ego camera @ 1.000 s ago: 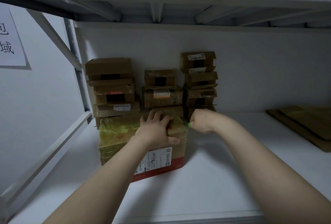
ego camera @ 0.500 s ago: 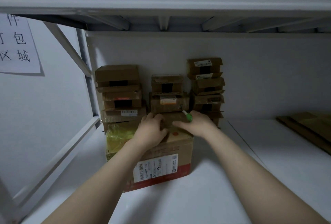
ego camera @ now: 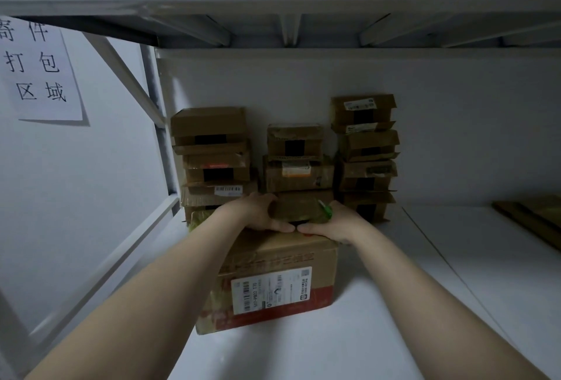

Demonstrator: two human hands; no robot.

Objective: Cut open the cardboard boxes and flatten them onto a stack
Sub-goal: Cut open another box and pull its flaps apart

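Paper sign on wall, upper left of frame — reads 寄件 / 打包 / 区域, top line cut by shelf edge. White shipping label on front of large box, lower centre — barcode, beside it "507-PB02 T70", rest too small to read. Faint embossed characters above that label, illegible. Barcode sticker on left stack, digits unreadable. Small labels on other stacked boxes blurred.

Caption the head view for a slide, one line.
Both hands, left and right, grip a small box above a labelled carton on a shelf; a green cutter in the right.
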